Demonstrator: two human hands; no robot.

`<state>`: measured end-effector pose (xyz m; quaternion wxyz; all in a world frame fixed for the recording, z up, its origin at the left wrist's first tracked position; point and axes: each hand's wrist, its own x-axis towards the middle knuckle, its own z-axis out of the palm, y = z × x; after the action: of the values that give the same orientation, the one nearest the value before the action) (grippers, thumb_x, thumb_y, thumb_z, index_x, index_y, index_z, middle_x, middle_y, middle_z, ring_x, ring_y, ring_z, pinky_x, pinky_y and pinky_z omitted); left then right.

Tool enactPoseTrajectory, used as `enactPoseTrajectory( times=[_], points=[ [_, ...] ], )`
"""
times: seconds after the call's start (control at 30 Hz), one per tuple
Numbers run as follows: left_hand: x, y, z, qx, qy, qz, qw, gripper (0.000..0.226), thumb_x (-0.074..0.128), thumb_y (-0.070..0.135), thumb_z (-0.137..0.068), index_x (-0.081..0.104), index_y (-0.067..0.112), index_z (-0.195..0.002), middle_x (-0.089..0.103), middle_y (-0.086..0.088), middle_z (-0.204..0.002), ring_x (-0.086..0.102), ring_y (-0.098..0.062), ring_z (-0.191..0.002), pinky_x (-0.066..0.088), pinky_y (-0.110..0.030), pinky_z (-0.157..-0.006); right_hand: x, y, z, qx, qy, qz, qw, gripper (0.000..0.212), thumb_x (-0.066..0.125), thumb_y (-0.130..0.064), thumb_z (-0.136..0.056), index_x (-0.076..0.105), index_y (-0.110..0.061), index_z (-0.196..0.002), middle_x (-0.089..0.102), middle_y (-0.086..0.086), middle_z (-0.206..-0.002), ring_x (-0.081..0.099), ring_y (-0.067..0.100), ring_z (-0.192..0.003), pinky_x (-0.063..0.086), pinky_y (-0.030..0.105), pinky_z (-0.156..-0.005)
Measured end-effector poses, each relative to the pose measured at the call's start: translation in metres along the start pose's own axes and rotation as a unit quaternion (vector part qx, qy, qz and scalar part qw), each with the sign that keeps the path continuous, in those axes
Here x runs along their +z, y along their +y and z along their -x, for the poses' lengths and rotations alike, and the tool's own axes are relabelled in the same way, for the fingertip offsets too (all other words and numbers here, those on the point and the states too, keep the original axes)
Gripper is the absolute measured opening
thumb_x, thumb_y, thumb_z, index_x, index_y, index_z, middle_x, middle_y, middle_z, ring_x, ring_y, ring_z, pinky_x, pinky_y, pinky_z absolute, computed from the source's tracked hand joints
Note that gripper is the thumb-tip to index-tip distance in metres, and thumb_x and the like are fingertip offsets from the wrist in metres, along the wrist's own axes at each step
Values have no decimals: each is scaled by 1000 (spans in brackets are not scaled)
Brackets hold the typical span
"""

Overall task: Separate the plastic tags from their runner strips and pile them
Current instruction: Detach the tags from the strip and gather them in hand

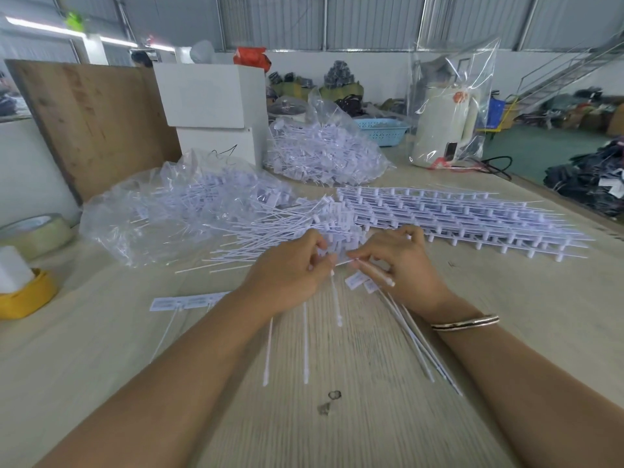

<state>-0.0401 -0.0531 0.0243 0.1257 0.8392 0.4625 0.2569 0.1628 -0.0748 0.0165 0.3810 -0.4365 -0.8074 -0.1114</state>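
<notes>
Both hands are working mid-frame — left hand [290, 275] pinching tags [356, 281], right hand [401, 265] gripping the runner strip [378, 275]; twisting close to each joint is looking wisest — pile [270, 231] just above.

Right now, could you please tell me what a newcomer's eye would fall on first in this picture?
Probably the two bare hands at the centre: the left hand and right hand each hold thin white plastic tags in a pinching grip above the pale wooden table. Behind them spreads a loose heap of separated white tags, with flat stacked white runner strips to its right.
</notes>
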Motion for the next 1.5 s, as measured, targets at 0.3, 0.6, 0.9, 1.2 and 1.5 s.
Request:
enactPoseTrajectory(
  times=[0.3, 0.6, 0.9, 1.2, 1.5],
  points=[
    [9, -18, -4, 8, -40, 66, 997, 32, 54, 36, -93, 44, 27, -64, 42, 9, -62, 39, -8, -57, 30, -30, -58, 7, 3, 0, -21, -41, 39, 998, 18, 68, -34, -80, 72, -27, -96, 69, -10, -85, 63, 12, -80, 19, 29, -79],
    [8, -18, -5, 97, -27, 30, 994, 24, 56, 36, -92, 47, 23, -73, 43, 10, -66, 39, -3, -60, 29, -25, -57, 8, 7, 1, 10, -53, -20, 998, 11, 61, -31, -86, 70, -25, -84, 66, -13, -77, 55, 8, -75, 15, 27, -75],
    [6, -17, -6, 85, -34, 6, 996, 25, 52, 45, -92, 46, 28, -74, 44, 8, -60, 40, -5, -55, 29, -29, -54, 8, 5, -1, 48, -30, -3, 998, 29, 50, -30, -91, 56, -24, -63, 49, -10, -56, 44, 4, -62, 20, 24, -75],
    [-3, -12, 1, 33, -67, -87, 993, 25, 42, 47, -94, 40, 32, -74, 48, 7, -60, 47, -10, -55, 31, -28, -51, -6, 16, 1, 133, -27, -160, 978, 18, 60, -7, -87, 72, -13, -99, 63, -4, -75, 53, 0, -68, 37, 12, -67],
    [-5, -6, 2, 6, -62, -135, 989, 11, 42, 22, -89, 35, 26, -98, 45, 8, -73, 43, -14, -64, 24, -30, -51, 2, 25, 3, 171, -117, -216, 954, 46, 48, 16, -85, 64, -17, -112, 52, -4, -93, 49, 9, -87, 34, 10, -77]
  ],
)
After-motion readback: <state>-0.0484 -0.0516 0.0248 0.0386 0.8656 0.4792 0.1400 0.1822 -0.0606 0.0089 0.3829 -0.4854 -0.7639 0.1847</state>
